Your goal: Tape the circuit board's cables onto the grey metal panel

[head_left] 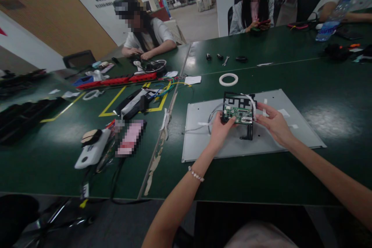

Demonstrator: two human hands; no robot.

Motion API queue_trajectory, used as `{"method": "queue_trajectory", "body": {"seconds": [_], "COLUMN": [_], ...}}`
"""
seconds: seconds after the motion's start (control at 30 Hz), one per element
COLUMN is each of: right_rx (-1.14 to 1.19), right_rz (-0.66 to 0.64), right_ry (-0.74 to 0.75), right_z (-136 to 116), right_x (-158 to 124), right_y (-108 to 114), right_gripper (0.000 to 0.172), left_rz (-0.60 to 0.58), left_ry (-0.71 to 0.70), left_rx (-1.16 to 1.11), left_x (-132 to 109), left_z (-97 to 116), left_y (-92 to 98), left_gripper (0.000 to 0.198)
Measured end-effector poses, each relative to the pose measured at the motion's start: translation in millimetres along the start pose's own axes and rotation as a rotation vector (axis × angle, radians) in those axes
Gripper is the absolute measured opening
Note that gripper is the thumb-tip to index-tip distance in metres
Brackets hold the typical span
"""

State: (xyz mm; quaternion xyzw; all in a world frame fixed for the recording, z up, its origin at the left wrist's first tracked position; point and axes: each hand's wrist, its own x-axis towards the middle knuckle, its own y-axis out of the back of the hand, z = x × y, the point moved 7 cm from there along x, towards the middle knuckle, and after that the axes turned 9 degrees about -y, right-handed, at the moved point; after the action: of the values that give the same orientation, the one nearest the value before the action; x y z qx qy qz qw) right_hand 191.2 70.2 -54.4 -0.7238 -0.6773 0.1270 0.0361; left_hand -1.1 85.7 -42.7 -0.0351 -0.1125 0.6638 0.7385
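A green circuit board (pixel 238 115) sits against a black bracket frame (pixel 249 132) above a flat grey panel (pixel 203 149). My left hand (pixel 220 128) grips the board's left end, thumb on top. At the other end, my right hand (pixel 273 124) has its fingertips pinched near a white ribbon cable (pixel 252 102) that curves over the frame's right side. Whether those fingertips hold the cable or the frame's edge is hard to make out. A thin grey cable (pixel 213 113) loops left of the board, under white tape on the panel.
A white tape roll (pixel 228 80) lies behind the panel, with a small wrench (pixel 226 61) farther back. To the left are a phone (pixel 131 138), a white device (pixel 93 151) and a red power strip (pixel 116 80). A person (pixel 148 35) works across the table; a water bottle (pixel 334 19) stands back right.
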Motion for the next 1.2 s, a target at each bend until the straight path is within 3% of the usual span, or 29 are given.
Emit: {"method": "queue_trajectory", "body": {"seconds": [0.2, 0.5, 0.9, 1.2], "right_rx": [-0.191, -0.344, -0.601, -0.854], "right_rz": [0.142, 0.101, 0.064, 0.145], "right_ry": [0.072, 0.109, 0.139, 0.226], "right_z": [-3, 2, -7, -12], "right_x": [8, 10, 3, 4], "right_y": [22, 23, 10, 16], "right_gripper": [0.063, 0.063, 0.053, 0.045], "left_rz": [-0.159, -0.243, -0.36, -0.364], "left_ry": [0.037, -0.086, -0.04, -0.048], "left_rx": [0.546, 1.095, 1.441, 1.549], "left_x": [-9, -9, -13, -15], "left_z": [-1, 16, 17, 15], "left_y": [-3.6, -1.0, -7.3, -9.2], "left_gripper": [0.035, 0.041, 0.055, 0.056]}}
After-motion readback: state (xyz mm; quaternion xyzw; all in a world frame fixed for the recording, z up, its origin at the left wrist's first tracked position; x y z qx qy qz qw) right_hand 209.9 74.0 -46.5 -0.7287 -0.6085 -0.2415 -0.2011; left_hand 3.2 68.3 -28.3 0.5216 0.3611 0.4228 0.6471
